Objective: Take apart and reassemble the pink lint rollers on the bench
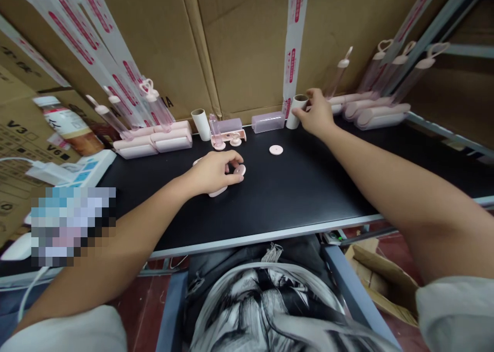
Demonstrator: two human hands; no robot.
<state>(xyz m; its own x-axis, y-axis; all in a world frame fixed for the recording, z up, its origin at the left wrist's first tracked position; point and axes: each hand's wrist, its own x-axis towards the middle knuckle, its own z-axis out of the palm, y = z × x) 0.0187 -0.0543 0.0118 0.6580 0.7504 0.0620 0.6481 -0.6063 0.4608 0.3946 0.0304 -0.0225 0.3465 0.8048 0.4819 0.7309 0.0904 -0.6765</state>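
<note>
Over the middle of the black table, my left hand pinches a small pale pink disc between thumb and fingers. Other pink parts lie under that hand, mostly hidden. My right hand reaches to the back and closes its fingers around an upright white roll with a brown inner tube. Between the hands, a flat pink round cap rests on the tabletop. Behind my left hand stand a second white roll, a clear pink tube part and a pink holder with small round pieces.
Two translucent covers lie along the cardboard boxes at the back. Pink devices with heart-shaped loops stand at left and right. A drink bottle, power strip and blurred-out object occupy the left side.
</note>
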